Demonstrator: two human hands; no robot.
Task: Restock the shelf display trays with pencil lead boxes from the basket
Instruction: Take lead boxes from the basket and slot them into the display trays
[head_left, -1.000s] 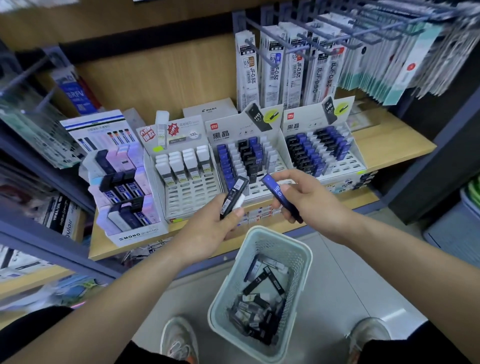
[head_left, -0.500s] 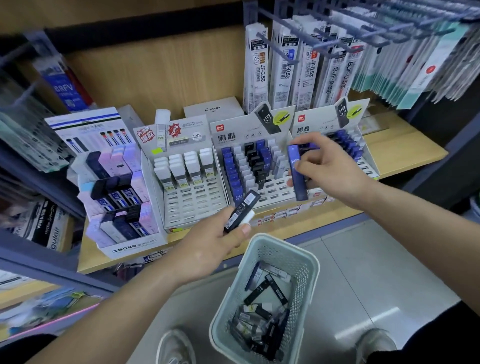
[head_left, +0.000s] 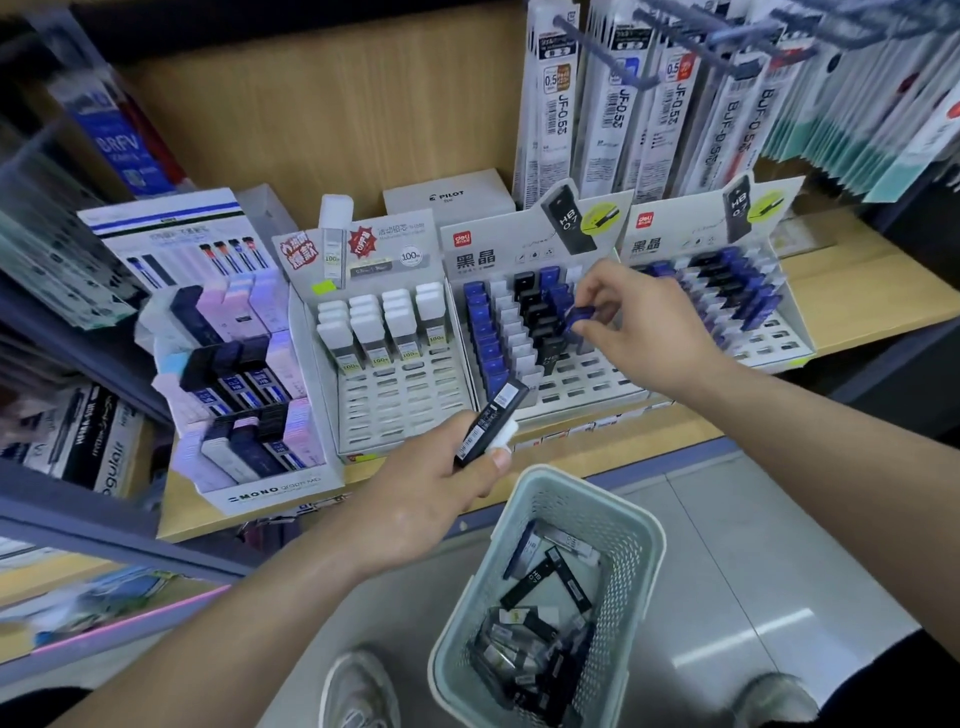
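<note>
Pinching a blue box (head_left: 577, 318) with the right hand (head_left: 641, 322) among the rows of the middle tray (head_left: 587, 388) on the shelf (head_left: 857, 291), gripping a black box (head_left: 491, 422) in the left hand (head_left: 431, 501), nearer, just by the basket (head_left: 645, 525) of loose boxes (head_left: 535, 578).

A slim blue lead box (head_left: 576, 318) is pinched, tilted, in the fingertips of the right hand (head_left: 639, 317) at the front end of a blue column in the middle display tray (head_left: 597, 387). That white slotted tray stands sloped on the shelf (head_left: 857, 291), with upright columns of blue, pale and black boxes at the back and open slots in front. The right display tray (head_left: 782, 345), just beside it, is likewise partly filled. The left hand (head_left: 436, 488) grips a black lead box (head_left: 491, 421), barcode side up, with a white one behind it. Below, the pale green perforated basket (head_left: 641, 525) holds loose boxes (head_left: 535, 577), mostly black, lying jumbled.
</note>
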